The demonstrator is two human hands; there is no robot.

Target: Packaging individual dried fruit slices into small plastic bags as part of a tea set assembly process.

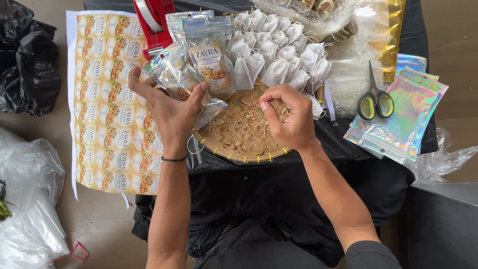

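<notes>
Your left hand (pixel 172 112), left of centre, grips a shiny foil pouch (pixel 185 79) between thumb and fingers. Your right hand (pixel 289 117), at centre, is curled, fingertips pinching dried herb shreds (pixel 239 124) over the woven tray (pixel 249 152). White tea bags (pixel 279 50) pile along the tray's upper edge (scissors (pixel 374 99) lie to the right), and a label sheet (pixel 107 99) sits far left.

label sheet (pixel 112 104) left (orange-white) | labelled silver pouches (pixel 206 52) centre | holographic pouches (pixel 401 117) right
</notes>
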